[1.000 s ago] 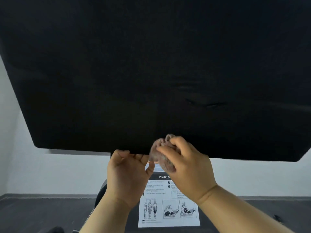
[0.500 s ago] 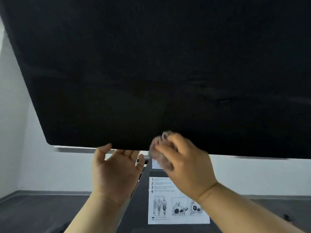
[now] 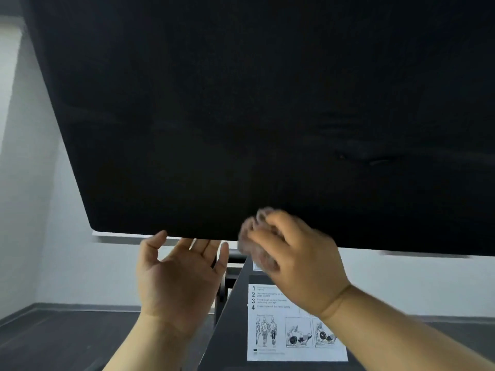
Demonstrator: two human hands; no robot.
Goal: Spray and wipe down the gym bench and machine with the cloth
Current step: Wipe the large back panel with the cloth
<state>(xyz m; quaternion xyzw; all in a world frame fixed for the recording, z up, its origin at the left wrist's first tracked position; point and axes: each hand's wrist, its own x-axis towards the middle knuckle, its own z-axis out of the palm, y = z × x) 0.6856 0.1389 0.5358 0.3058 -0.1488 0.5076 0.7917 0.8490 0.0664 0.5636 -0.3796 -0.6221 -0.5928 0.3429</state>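
cloth (image 3: 257,254): a small grey-brown wad bunched in my right hand (image 3: 300,261), pressed against the black pad (image 3: 241,116) at its lower edge, a little right of that edge's middle. my right fingers curl round the wad. hand and cloth are both blurred, so how the cloth is folded cannot be told.

my left hand (image 3: 179,274): just left of the cloth and apart from it, spread wide and holding nothing, thumb out to the left. the fingertips reach up to the pad's lower edge, which hides their ends.

pad: fills the upper view, tilted, with a rounded lower left corner. a shallow crease shows above and right of the cloth.

below the pad: a dark sloping frame beam (image 3: 227,330) carries a white instruction placard (image 3: 284,330) with numbered lines and exercise drawings. my right wrist covers the placard's upper right part.

behind the pad: a pale wall (image 3: 80,277) and, lower, a dark floor (image 3: 53,341).
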